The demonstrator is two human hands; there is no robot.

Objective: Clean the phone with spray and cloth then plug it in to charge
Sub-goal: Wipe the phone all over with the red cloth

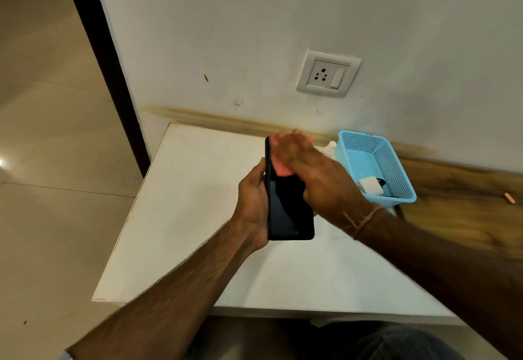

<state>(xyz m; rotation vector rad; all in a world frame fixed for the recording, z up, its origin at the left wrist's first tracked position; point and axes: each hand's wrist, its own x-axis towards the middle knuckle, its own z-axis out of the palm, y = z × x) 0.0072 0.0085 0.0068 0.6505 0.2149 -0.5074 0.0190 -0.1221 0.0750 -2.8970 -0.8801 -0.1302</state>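
The left hand (253, 198) comes in from the lower left, above a white tabletop (181, 218), and its fingers are wrapped around the left edge of a dark phone (287, 206), gripping it screen-up and lengthwise away from the person. Just right of those fingers, on the far end of the screen, lies a pink cloth (278, 161). The right hand (314, 172) lies flat over it, fingers (288, 140) spread and blurred, pressing the cloth against the glass rather than curling around it. A thin thread band (363, 219) circles that wrist. Beyond the right hand's fingers, a white spray bottle (331, 148) stands partly hidden, touching or just beside a light blue basket (396, 167). Inside the basket sits a white charger (369, 185) with a dark cable. On the wall above is a white socket (328, 73) with its switch.
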